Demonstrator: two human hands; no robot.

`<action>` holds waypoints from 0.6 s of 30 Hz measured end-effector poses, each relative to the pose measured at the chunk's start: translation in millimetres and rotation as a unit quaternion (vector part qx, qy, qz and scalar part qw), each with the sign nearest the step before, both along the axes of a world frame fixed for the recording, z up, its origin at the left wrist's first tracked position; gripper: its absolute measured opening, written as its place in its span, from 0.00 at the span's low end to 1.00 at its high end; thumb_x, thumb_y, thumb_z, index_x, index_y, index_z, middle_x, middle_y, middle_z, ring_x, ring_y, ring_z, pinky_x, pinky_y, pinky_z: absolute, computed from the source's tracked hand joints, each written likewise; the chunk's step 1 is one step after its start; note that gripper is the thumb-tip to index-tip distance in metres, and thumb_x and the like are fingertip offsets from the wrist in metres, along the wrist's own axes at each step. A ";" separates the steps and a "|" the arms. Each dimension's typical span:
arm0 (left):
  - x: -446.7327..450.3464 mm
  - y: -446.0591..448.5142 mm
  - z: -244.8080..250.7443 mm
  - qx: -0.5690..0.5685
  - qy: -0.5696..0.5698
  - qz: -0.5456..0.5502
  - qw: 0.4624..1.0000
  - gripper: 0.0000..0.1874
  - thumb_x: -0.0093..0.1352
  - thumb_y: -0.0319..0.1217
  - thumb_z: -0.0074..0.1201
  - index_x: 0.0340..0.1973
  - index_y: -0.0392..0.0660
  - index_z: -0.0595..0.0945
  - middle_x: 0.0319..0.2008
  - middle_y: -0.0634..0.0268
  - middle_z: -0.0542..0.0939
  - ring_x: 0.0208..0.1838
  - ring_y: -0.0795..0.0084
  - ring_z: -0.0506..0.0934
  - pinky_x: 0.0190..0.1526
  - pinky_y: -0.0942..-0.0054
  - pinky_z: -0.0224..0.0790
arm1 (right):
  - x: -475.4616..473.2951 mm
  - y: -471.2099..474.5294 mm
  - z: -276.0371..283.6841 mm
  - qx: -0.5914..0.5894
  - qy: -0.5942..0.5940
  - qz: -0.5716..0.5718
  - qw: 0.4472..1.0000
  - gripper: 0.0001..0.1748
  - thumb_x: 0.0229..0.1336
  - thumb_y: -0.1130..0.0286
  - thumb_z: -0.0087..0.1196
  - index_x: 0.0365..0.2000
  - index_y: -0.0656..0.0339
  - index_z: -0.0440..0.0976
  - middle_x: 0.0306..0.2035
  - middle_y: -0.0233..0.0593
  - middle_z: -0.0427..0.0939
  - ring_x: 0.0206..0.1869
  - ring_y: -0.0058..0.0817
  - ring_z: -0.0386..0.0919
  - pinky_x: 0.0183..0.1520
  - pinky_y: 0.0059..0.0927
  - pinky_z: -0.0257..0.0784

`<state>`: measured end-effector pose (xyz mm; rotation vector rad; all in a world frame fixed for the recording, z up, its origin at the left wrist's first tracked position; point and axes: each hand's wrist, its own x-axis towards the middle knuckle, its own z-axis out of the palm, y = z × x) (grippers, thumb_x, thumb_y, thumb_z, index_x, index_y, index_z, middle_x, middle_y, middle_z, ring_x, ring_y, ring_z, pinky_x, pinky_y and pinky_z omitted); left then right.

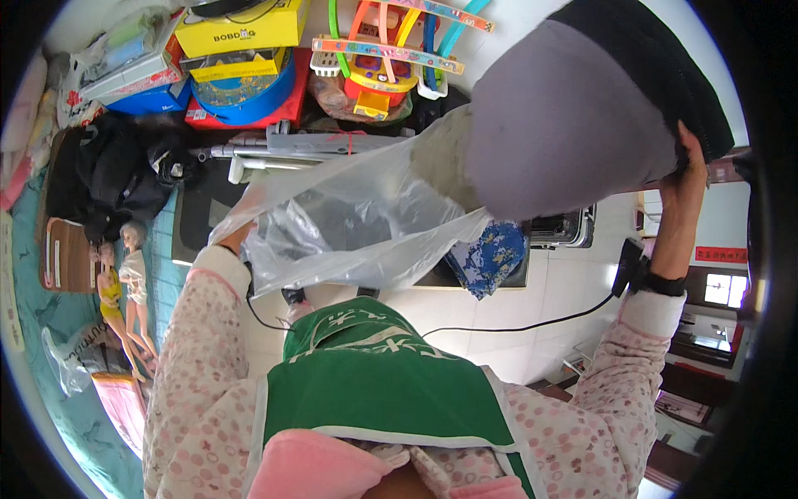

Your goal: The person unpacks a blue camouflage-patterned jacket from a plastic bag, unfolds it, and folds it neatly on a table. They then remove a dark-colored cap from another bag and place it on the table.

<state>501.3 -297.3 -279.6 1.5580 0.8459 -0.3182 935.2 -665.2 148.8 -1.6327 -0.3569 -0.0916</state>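
Note:
My right hand point(684, 163) grips the black band at the upper end of a large, bulging grey fabric item point(561, 118), raised at the upper right. The item's exact kind is unclear. A patch of olive-grey cloth point(444, 159) shows at its lower left end, partly behind the film. From there a clear plastic bag point(355, 231) stretches leftward, wide and wrinkled. At the bag's left end my left hand point(242, 236) holds the film, its fingers partly hidden behind the plastic. Under the bag's right edge hangs a blue camouflage cloth point(489, 259).
Behind are a yellow box point(240, 28), a blue round container point(259, 96), toys with coloured strips point(386, 53) and folded metal tubing point(299, 140). To the left, two dolls point(128, 280) and black fabric point(118, 174) lie near a wooden board point(68, 262). A cable point(523, 327) hangs from my right wrist.

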 end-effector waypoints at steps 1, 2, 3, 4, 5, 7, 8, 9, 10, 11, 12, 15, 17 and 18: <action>12.2 -3.4 -5.8 0.024 -0.018 -0.029 0.999 0.35 0.69 0.55 0.37 0.66 0.51 0.57 0.65 0.58 0.61 0.63 0.61 0.62 0.64 0.62 0.45 | 13.0 0.1 3.1 0.012 0.011 -0.012 1.000 0.18 0.48 0.62 0.59 0.39 0.60 0.78 0.43 0.42 0.76 0.48 0.34 0.71 0.55 0.36 0.64; 23.3 -2.7 -10.7 0.047 -0.030 -0.057 0.997 0.34 0.69 0.55 0.37 0.66 0.51 0.57 0.65 0.58 0.61 0.63 0.61 0.62 0.64 0.63 0.45 | 23.2 -1.9 4.1 0.017 0.019 0.012 1.000 0.18 0.48 0.62 0.59 0.40 0.60 0.78 0.44 0.42 0.75 0.49 0.35 0.71 0.56 0.37 0.64; 38.2 -1.7 -16.8 0.074 -0.043 -0.089 0.992 0.34 0.69 0.55 0.38 0.66 0.51 0.58 0.65 0.58 0.61 0.63 0.61 0.62 0.64 0.63 0.46 | 33.0 -2.8 3.6 0.035 0.026 0.008 0.999 0.18 0.49 0.62 0.59 0.40 0.61 0.78 0.44 0.43 0.75 0.50 0.36 0.71 0.57 0.37 0.63; 47.1 1.4 -20.9 0.101 -0.052 -0.119 0.986 0.34 0.69 0.54 0.38 0.66 0.51 0.58 0.65 0.58 0.62 0.63 0.61 0.62 0.64 0.63 0.46 | 42.2 -2.8 2.9 0.049 0.028 -0.004 0.998 0.19 0.49 0.63 0.59 0.41 0.61 0.77 0.45 0.43 0.75 0.52 0.36 0.70 0.58 0.38 0.61; 52.7 3.9 -23.9 0.124 -0.057 -0.148 0.980 0.34 0.69 0.54 0.38 0.66 0.52 0.58 0.65 0.58 0.62 0.63 0.62 0.62 0.64 0.64 0.46 | 49.4 -4.3 1.8 0.064 0.016 0.005 0.998 0.18 0.50 0.63 0.59 0.41 0.62 0.77 0.46 0.43 0.75 0.53 0.35 0.69 0.59 0.38 0.61; 53.5 8.1 -25.1 0.166 -0.057 -0.201 0.964 0.33 0.69 0.53 0.38 0.66 0.52 0.58 0.64 0.58 0.62 0.63 0.62 0.62 0.64 0.65 0.47 | 62.2 -7.3 -0.6 0.065 -0.009 0.003 0.998 0.18 0.51 0.63 0.58 0.41 0.62 0.77 0.46 0.44 0.75 0.53 0.35 0.69 0.59 0.38 0.61; 49.7 7.3 -23.4 0.157 -0.034 -0.188 0.969 0.33 0.69 0.53 0.39 0.66 0.52 0.58 0.64 0.58 0.62 0.63 0.62 0.62 0.64 0.65 0.47 | 68.4 -9.5 0.0 0.070 0.010 -0.008 0.997 0.18 0.52 0.64 0.57 0.43 0.63 0.76 0.47 0.43 0.74 0.54 0.34 0.68 0.60 0.37 0.61; 42.9 5.7 -19.6 0.142 -0.003 -0.165 0.976 0.33 0.69 0.53 0.39 0.66 0.52 0.58 0.64 0.58 0.62 0.63 0.62 0.62 0.64 0.66 0.47 | 75.1 -11.9 1.5 0.069 0.023 -0.019 0.997 0.18 0.54 0.65 0.55 0.44 0.63 0.76 0.47 0.43 0.74 0.54 0.34 0.68 0.60 0.36 0.60; 36.9 -1.3 -16.0 0.119 0.032 -0.127 0.984 0.34 0.69 0.53 0.39 0.66 0.50 0.57 0.65 0.58 0.61 0.64 0.62 0.61 0.65 0.66 0.46 | 82.5 -14.8 1.9 0.064 0.033 -0.014 0.997 0.18 0.55 0.66 0.54 0.45 0.64 0.75 0.48 0.42 0.74 0.55 0.34 0.68 0.61 0.34 0.59; 30.3 -9.2 -11.4 0.098 0.065 -0.085 0.989 0.36 0.69 0.54 0.39 0.66 0.48 0.56 0.65 0.57 0.60 0.65 0.61 0.59 0.66 0.67 0.44 | 91.8 -16.9 1.9 0.058 0.046 -0.020 0.997 0.18 0.54 0.65 0.55 0.44 0.64 0.76 0.47 0.42 0.74 0.54 0.34 0.69 0.60 0.35 0.60; 27.4 -18.0 -6.9 0.077 0.095 -0.045 0.991 0.37 0.69 0.54 0.40 0.66 0.46 0.55 0.65 0.56 0.60 0.67 0.61 0.57 0.66 0.67 0.43 | 103.0 -19.3 4.0 0.049 0.053 -0.011 0.997 0.18 0.53 0.64 0.56 0.43 0.63 0.76 0.46 0.43 0.75 0.53 0.34 0.69 0.59 0.36 0.61; 30.9 -37.5 6.2 0.027 0.048 -0.020 0.998 0.38 0.69 0.54 0.41 0.66 0.43 0.54 0.65 0.55 0.59 0.68 0.62 0.55 0.67 0.68 0.41 | 139.7 -27.4 3.8 0.026 0.075 0.054 0.995 0.18 0.53 0.63 0.57 0.42 0.63 0.77 0.45 0.42 0.75 0.50 0.34 0.71 0.57 0.35 0.62; 43.9 -45.4 8.8 0.023 -0.011 -0.021 0.999 0.38 0.69 0.53 0.42 0.66 0.42 0.56 0.65 0.55 0.59 0.68 0.63 0.56 0.67 0.68 0.42 | 163.2 -31.8 -0.9 0.032 0.072 0.040 0.996 0.17 0.53 0.64 0.57 0.41 0.63 0.77 0.45 0.43 0.75 0.49 0.34 0.71 0.57 0.34 0.62; 45.4 -47.0 10.4 0.000 -0.049 -0.002 0.999 0.35 0.69 0.50 0.44 0.65 0.43 0.58 0.64 0.56 0.60 0.67 0.64 0.57 0.66 0.69 0.45 | 172.2 -32.6 -4.6 0.009 0.054 0.054 0.997 0.18 0.50 0.63 0.59 0.40 0.63 0.78 0.45 0.43 0.75 0.50 0.34 0.70 0.58 0.33 0.60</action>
